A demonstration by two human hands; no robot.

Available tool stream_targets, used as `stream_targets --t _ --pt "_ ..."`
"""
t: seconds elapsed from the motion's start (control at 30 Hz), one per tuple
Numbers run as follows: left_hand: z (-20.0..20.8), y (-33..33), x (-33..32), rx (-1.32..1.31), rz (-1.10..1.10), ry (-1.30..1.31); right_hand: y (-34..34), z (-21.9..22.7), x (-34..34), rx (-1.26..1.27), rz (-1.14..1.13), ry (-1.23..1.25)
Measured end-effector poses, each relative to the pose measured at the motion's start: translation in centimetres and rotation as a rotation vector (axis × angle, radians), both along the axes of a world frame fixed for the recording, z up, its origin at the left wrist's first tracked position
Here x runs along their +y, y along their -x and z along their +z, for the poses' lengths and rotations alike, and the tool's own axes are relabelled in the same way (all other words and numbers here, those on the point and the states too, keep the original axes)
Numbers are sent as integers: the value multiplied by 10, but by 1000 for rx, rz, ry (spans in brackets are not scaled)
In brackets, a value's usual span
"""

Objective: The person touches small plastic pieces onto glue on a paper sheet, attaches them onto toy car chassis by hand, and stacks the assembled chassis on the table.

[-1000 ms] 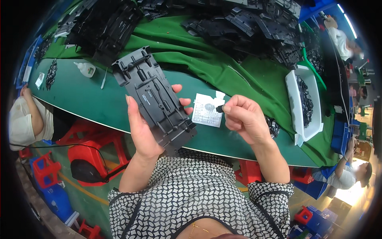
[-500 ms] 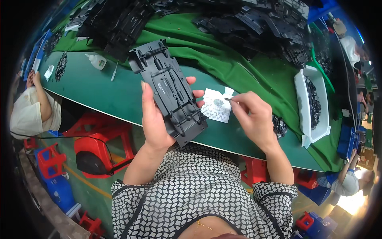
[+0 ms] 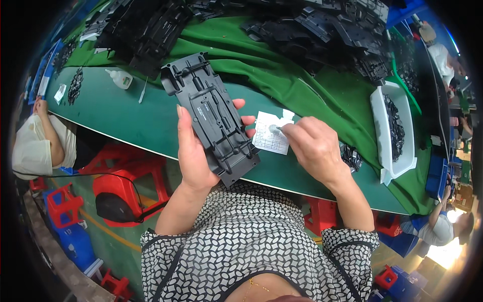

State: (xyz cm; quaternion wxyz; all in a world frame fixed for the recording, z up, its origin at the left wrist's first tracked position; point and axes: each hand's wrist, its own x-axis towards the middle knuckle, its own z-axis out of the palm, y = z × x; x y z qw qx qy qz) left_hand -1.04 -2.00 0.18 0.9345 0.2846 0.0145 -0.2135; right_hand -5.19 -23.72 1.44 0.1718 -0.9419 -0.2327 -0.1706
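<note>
My left hand (image 3: 192,163) grips a long black plastic toy-car chassis (image 3: 214,113), thumb along one side and fingertips round the other. The chassis is tilted, its ribbed, moulded face turned up. Between thumb and fingers my right hand (image 3: 317,151) pinches a small dark part (image 3: 279,128), whose shape is mostly hidden by the fingers. Its tip is over the greyish round patch on a white printed paper (image 3: 271,143), which lies on the green table (image 3: 151,118) just right of the chassis.
Black plastic chassis (image 3: 322,38) are heaped on a green cloth (image 3: 221,38) at the back. A white bin (image 3: 381,146) of small black parts stands right; a loose pile (image 3: 350,157) lies nearer. A white squeeze bottle (image 3: 121,79) and thin white stick (image 3: 143,91) lie left.
My right hand has moved a little left, bringing the small dark part over the paper's grey patch. The left hand and chassis have shifted only slightly.
</note>
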Motion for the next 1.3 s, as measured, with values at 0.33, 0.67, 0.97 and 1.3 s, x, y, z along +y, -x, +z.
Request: stream_targets --t 0.33,0.67,0.97,1.3 --pt "-1 -1 0 12 -12 15 6 -10 16 195 -116 -199" --pt "-1 -1 -1 17 2 1 3 12 2 922 -348 -1382" --pt "-2 1 0 25 6 15 11 12 5 1168 -236 -1740" --pt "5 1 -13 25 -29 -68 31 8 51 -103 292 -477"
